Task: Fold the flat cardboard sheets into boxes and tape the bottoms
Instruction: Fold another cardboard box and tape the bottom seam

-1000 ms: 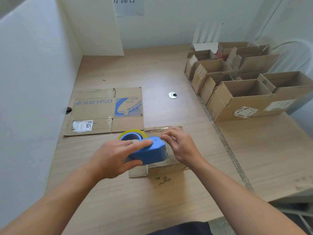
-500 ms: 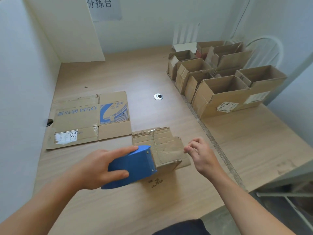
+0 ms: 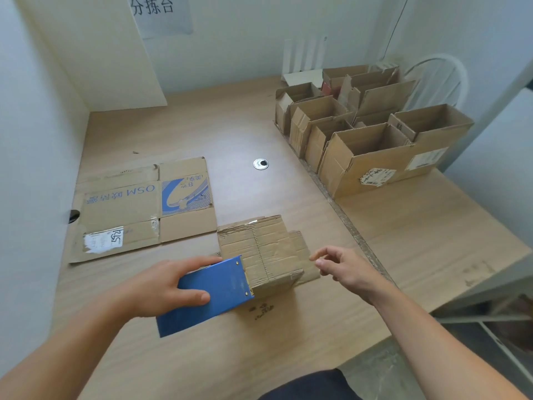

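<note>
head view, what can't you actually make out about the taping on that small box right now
- Tape roll: hidden in the head view behind the blue dispenser body and the left hand.
- Tape on the small box: clear tape, too faint to confirm; the near end of the seam is covered by the dispenser.
- Box inside: it sits upside down, so unseen.
- Right hand: open, off the box.

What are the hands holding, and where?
The left hand holds the blue tape dispenser around its body. The right hand is open, holding nothing.
</note>
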Tool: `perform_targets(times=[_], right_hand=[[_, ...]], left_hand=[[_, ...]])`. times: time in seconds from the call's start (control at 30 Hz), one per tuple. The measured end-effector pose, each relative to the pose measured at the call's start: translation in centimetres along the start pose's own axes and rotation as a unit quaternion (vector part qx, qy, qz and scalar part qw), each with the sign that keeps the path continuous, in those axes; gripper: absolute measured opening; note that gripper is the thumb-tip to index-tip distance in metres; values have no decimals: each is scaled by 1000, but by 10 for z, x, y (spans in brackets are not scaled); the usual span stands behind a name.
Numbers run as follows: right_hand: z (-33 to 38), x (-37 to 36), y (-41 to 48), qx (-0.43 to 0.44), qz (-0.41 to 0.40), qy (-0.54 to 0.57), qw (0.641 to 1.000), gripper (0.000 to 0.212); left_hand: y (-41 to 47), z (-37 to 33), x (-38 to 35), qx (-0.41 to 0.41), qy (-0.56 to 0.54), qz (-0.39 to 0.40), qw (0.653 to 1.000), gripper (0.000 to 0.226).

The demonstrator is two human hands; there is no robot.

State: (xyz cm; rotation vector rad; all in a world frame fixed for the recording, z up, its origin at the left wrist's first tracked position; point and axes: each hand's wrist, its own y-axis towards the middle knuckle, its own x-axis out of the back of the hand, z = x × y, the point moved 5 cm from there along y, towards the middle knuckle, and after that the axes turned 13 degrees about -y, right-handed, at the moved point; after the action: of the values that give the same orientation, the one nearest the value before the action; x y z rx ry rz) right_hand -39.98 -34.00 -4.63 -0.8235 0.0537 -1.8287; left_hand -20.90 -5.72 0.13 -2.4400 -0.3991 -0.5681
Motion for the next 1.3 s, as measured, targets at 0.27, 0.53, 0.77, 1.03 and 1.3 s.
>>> perform_targets(times=[0.27, 0.53, 0.77, 1.03, 1.3], right_hand=[[-8, -9, 9, -9, 15, 7, 1000, 16], [-15, -13, 16, -20, -26, -7, 999, 8], [-18, -22, 20, -29, -9, -12, 999, 4], [-31, -52, 20, -83, -14, 96, 992, 8], [-35, -53, 15, -52, -95, 52, 993, 18]], left_hand=[[-3, 3, 2, 37, -16, 9, 999, 54], [0, 4, 0, 66, -18, 8, 998, 58], [5, 8, 3, 101, -23, 17, 994, 61], [8, 17, 1, 114, -27, 16, 993, 70], [12, 11, 0, 111, -30, 23, 993, 55]])
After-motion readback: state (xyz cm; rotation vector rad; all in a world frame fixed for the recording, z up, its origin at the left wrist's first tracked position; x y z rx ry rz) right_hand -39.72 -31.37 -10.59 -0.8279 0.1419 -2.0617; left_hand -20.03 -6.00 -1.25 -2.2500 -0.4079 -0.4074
